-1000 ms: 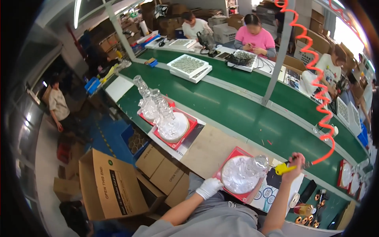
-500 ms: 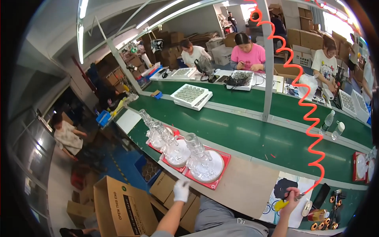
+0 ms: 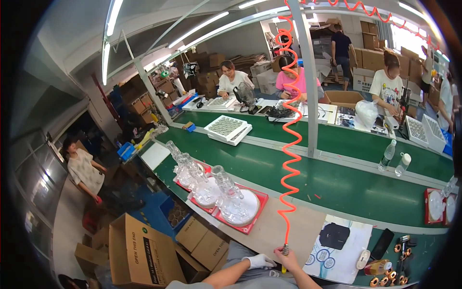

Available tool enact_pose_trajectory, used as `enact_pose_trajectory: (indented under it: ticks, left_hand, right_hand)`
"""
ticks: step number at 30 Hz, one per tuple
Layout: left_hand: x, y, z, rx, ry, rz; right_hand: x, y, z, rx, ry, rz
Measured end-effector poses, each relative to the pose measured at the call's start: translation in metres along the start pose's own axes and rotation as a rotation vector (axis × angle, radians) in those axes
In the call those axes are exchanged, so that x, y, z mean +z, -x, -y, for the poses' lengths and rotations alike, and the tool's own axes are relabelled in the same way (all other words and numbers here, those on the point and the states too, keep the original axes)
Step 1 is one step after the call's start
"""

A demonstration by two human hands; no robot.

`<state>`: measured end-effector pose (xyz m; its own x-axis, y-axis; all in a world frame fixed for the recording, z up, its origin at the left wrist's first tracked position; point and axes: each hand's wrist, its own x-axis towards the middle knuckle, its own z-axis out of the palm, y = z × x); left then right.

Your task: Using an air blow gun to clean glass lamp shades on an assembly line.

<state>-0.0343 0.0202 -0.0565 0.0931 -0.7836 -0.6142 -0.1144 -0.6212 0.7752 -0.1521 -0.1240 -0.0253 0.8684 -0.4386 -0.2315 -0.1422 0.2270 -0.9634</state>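
Note:
My right hand (image 3: 288, 258) is closed around a yellow air blow gun (image 3: 284, 270), held low by the bench edge in front of my body. From its metal fitting a red coiled air hose (image 3: 290, 166) rises overhead. My left hand (image 3: 260, 261), in a white glove, lies beside it over my grey clothing, fingers stretched out and holding nothing I can see. Ahead to the left, clear glass pieces with tall necks and round white bases stand in red trays; the nearest glass piece (image 3: 236, 204) sits in the nearest red tray (image 3: 260, 204).
An open carton (image 3: 139, 250) stands at my left. A printed sheet (image 3: 315, 257) with a black cloth-like piece (image 3: 335, 235), a small bottle (image 3: 378, 266) and copper-coloured rings (image 3: 385, 279) lie right. Across the green bench (image 3: 250, 166), people work; a metal post (image 3: 308, 96) rises there.
My right hand has brought the blow gun leftward to my body, swinging the hose along. My gloved left hand has moved from near the trays down and right, beside it.

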Motion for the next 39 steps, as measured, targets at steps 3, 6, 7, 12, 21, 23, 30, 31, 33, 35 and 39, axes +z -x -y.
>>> enact_pose_trajectory:
  ticks: [3, 6, 7, 12, 21, 23, 30, 31, 33, 35, 39]
  left_hand:
    - [0.011, -0.002, 0.000, -0.014, -0.080, -0.007]
    - [0.038, -0.011, 0.010, 0.132, -0.425, -0.236]
    - [0.046, -0.004, -0.009, 0.082, -0.442, -0.262]
    - [0.060, 0.010, -0.022, 0.200, -0.197, -0.262]
    - [0.080, -0.011, 0.012, 0.584, -0.175, -0.453]
    - [0.070, -0.067, 0.073, 0.625, 0.037, -0.248]
    - [0.059, -0.019, 0.017, 0.271, 0.133, -0.104]
    - [0.061, -0.015, 0.014, 0.208, 0.261, -0.074]
    - [0.052, -0.018, 0.027, 0.243, 0.288, -0.064]
    - [0.049, -0.022, 0.032, 0.325, 0.365, -0.029]
    - [0.026, -0.013, 0.024, 0.176, 0.053, 0.037]
  right_hand:
    - [-0.016, 0.007, -0.020, -0.001, 0.145, 0.029]
    - [-0.026, 0.012, -0.022, -0.009, -0.181, -0.010]
    - [-0.027, 0.014, -0.020, -0.027, -0.187, -0.027]
    - [-0.016, 0.017, -0.024, 0.086, -0.446, -0.010]
    - [0.015, -0.002, -0.055, 0.076, -0.209, -0.190]
    - [0.023, -0.002, -0.065, 0.000, -0.191, -0.118]
    - [-0.027, 0.012, -0.049, 0.219, -0.730, 0.044]
    - [-0.031, 0.012, -0.053, 0.215, -0.738, 0.048]
    - [-0.032, 0.006, -0.059, 0.158, -0.508, 0.002]
    - [-0.029, 0.004, -0.065, 0.192, -0.546, -0.084]
    - [-0.025, 0.003, -0.070, 0.205, -0.431, -0.074]
